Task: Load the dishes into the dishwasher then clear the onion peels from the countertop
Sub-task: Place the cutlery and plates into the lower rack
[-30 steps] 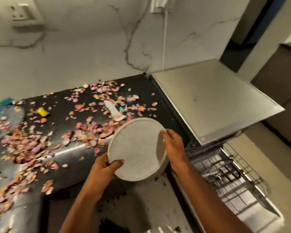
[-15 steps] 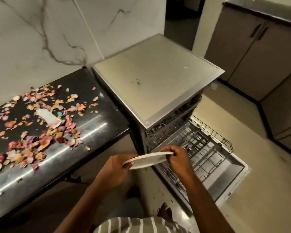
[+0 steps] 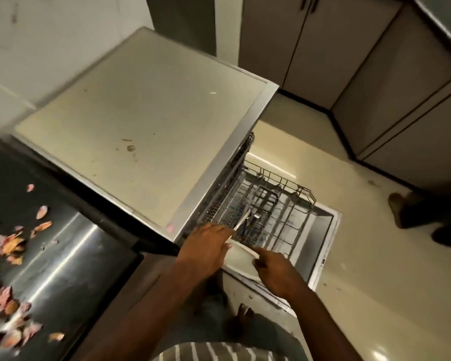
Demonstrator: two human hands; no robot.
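Observation:
A pale round plate (image 3: pixel 238 257) is held on edge between both hands, just above the near end of the pulled-out dishwasher rack (image 3: pixel 284 204). My left hand (image 3: pixel 206 247) grips the plate's left rim and my right hand (image 3: pixel 274 270) grips its right rim. The wire rack holds some cutlery (image 3: pixel 246 216), a knife and a fork, near the plate. The dishwasher (image 3: pixel 141 121) has a flat pale top, and its open door (image 3: pixel 320 238) lies low under the rack. Onion peels (image 3: pixel 8 246) lie scattered on the dark countertop (image 3: pixel 63 269) at the left.
Grey cabinets (image 3: pixel 375 74) line the far right wall. Another person's feet (image 3: pixel 414 212) stand on the pale floor to the right of the door. My own bare foot (image 3: pixel 241 316) is below the plate, by the door's near corner.
The view has swung right and down toward the dishwasher. Both hands have carried the plate from the counter's edge down to the near end of the rack, and it has turned on edge.

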